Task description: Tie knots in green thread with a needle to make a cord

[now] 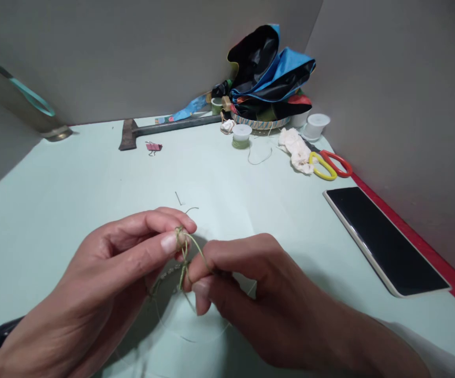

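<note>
Between the thumb and fingers of my left hand [120,262] is pinched a thin green cord [184,252], knotted and looped near the fingertips. My right hand [246,283] is closed on the same cord just to the right, with one strand arching over its index finger. Below the fingers the cord continues as a tight knotted section with a loose end. A braided or beaded length [168,273] runs back toward the left palm, partly hidden by the fingers. A thin clear thread [183,338] curves beneath both hands above the pale table.
A dark phone [384,239] lies at the right. Farther back are scissors [324,167], crumpled tissue [296,149], a green thread spool [242,137], a white spool [317,126], a hammer [129,135], a binder clip [154,147] and a black-and-blue fabric pouch [270,73].
</note>
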{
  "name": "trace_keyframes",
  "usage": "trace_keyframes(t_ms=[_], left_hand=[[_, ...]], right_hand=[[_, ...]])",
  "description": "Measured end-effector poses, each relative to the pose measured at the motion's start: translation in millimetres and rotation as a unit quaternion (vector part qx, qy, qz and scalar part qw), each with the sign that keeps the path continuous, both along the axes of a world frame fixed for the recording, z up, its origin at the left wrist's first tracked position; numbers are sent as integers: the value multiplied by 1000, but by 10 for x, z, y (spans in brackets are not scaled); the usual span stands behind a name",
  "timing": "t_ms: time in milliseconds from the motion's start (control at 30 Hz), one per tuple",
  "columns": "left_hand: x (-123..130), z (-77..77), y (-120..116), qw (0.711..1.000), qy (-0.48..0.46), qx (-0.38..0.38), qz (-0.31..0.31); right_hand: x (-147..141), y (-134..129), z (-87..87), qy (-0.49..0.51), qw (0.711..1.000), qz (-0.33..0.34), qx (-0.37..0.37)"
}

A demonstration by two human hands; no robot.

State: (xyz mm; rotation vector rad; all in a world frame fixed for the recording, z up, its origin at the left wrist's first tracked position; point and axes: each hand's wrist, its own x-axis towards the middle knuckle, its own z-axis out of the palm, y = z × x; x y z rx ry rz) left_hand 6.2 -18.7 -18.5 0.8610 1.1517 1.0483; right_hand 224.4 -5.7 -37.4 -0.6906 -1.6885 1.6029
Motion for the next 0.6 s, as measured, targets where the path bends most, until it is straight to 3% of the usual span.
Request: trace_keyframes(t_ms=[233,600], left_hand=[[255,221,214,1000,6,1,-20],[258,335,298,998,25,36,-45]], right_hand=[[15,-55,-31,-45,992,1,119],[52,-17,-192,-50,986,50,152]])
